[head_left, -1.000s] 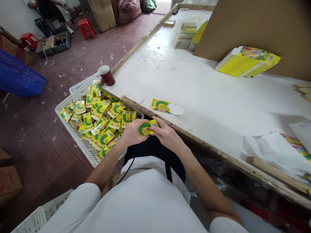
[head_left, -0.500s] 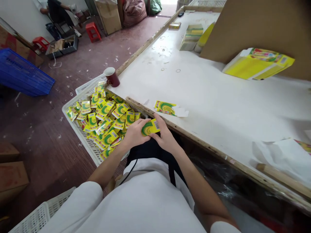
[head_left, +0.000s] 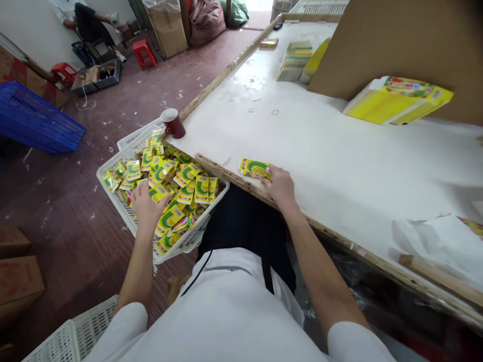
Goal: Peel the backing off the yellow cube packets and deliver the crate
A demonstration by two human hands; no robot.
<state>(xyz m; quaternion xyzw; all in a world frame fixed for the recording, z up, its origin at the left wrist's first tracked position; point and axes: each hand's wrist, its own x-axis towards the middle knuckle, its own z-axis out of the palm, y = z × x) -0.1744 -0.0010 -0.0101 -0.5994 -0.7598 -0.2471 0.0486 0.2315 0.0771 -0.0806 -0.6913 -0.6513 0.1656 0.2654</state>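
My left hand (head_left: 146,205) is over the white plastic basket (head_left: 141,232), its fingers spread above a heap of small yellow-and-green boxes (head_left: 187,174). I see nothing held in it, though what lies directly under the palm is hidden. On the white table, near its wooden edge, lies a flattened yellow-green carton (head_left: 252,168). My right hand (head_left: 279,187) grips the carton's right end between thumb and fingers, covering its white flaps.
A maroon mug (head_left: 173,124) stands at the table corner beside the basket. Farther back are a yellow stack of cartons (head_left: 396,108), a leaning brown board (head_left: 377,45) and a pile of flat cards (head_left: 294,60). A blue crate (head_left: 37,120) and red stools (head_left: 144,53) stand on the floor.
Both hands were together on a small yellow box; they have parted. The left moved left over the basket and opened, the right moved up and right onto the flat carton.
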